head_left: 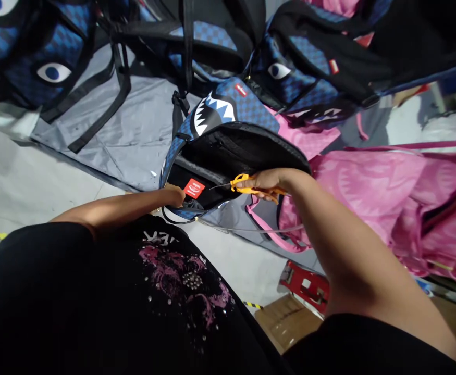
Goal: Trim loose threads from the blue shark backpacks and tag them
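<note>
A blue-and-black checkered backpack [257, 107] with a shark-mouth print lies with its main compartment unzipped and gaping toward me. My left hand [175, 195] is closed on the near left edge of its opening. Beside those fingers, a red label [194, 188] shows against the black lining. In my right hand [267, 182] is a pair of scissors [240, 183] with yellow-orange handles. Their thin blades point left over the opening, toward the red label. Whether the blades touch anything is too small to tell.
More checkered backpacks [309, 57] are heaped behind, with loose black straps [100, 112] on a grey sheet [142, 112]. Pink backpacks [368, 192] lie at the right. A cardboard box [286, 320] and a red object [306, 285] are on the floor near my right arm.
</note>
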